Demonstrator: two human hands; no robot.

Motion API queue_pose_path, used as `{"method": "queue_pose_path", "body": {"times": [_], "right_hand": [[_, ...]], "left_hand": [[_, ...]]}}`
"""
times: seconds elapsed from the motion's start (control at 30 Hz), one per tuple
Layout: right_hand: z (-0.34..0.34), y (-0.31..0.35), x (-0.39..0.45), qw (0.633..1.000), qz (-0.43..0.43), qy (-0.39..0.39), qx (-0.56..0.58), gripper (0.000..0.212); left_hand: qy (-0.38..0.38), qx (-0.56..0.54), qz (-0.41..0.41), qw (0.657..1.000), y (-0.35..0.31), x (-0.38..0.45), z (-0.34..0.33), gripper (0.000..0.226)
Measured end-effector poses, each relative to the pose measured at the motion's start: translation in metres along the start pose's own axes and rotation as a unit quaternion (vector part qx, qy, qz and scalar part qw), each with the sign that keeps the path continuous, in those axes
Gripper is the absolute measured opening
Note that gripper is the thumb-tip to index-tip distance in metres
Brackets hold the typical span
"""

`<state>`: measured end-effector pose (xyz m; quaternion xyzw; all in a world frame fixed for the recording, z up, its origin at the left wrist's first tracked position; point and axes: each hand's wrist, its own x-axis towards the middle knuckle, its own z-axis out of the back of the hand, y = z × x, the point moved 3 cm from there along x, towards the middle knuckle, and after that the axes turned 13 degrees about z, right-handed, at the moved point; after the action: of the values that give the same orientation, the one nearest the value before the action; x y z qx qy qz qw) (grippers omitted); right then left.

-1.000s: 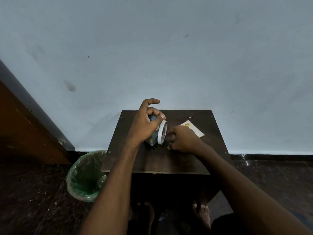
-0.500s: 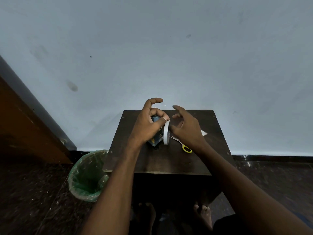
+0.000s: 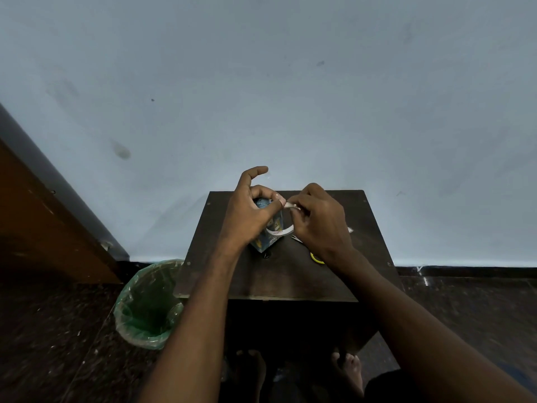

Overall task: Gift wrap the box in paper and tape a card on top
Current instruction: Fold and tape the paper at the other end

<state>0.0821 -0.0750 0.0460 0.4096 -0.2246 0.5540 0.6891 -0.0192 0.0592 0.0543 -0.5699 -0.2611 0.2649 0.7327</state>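
A small box wrapped in blue patterned paper [image 3: 268, 237] stands on the dark wooden table [image 3: 290, 274], largely hidden behind my left hand. My left hand [image 3: 250, 216] grips a white tape roll [image 3: 280, 231] held over the box, thumb and fingers curled round the roll, index finger raised free. My right hand [image 3: 319, 225] pinches the loose end of the tape at the top of the roll, just right of my left thumb. A white card [image 3: 349, 230] shows only as a corner behind my right hand.
Yellow-handled scissors [image 3: 315, 256] lie on the table under my right wrist. A bin with a green liner [image 3: 148, 303] stands on the floor at the table's left. A wooden door [image 3: 43, 228] is at the far left. My feet [image 3: 347, 367] are below the table.
My right hand let go of the scissors on the table, rose to the tape roll and now pinches its end. My left hand kept the roll over the box and tilted it.
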Motion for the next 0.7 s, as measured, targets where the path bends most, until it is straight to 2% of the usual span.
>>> {"method": "queue_pose_path", "body": {"times": [0.13,0.27,0.43,0.7], "right_hand": [[0.006,0.006,0.001,0.998,0.046,-0.026,-0.026,0.015],[0.006,0.009,0.002,0.997,0.065,-0.016,-0.033,0.014],[0.000,-0.004,0.001,0.997,0.033,0.038,-0.061,0.020],[-0.029,-0.022,-0.013,0.980,-0.015,0.189,-0.063,0.023]], "left_hand": [[0.028,-0.008,0.013,1.000,0.000,0.002,-0.002,0.072],[0.033,0.011,0.017,0.999,0.003,0.003,0.000,0.065],[-0.021,0.052,-0.010,0.998,0.004,0.004,0.003,0.068],[-0.031,0.051,-0.041,0.997,0.005,0.000,0.019,0.069]]}}
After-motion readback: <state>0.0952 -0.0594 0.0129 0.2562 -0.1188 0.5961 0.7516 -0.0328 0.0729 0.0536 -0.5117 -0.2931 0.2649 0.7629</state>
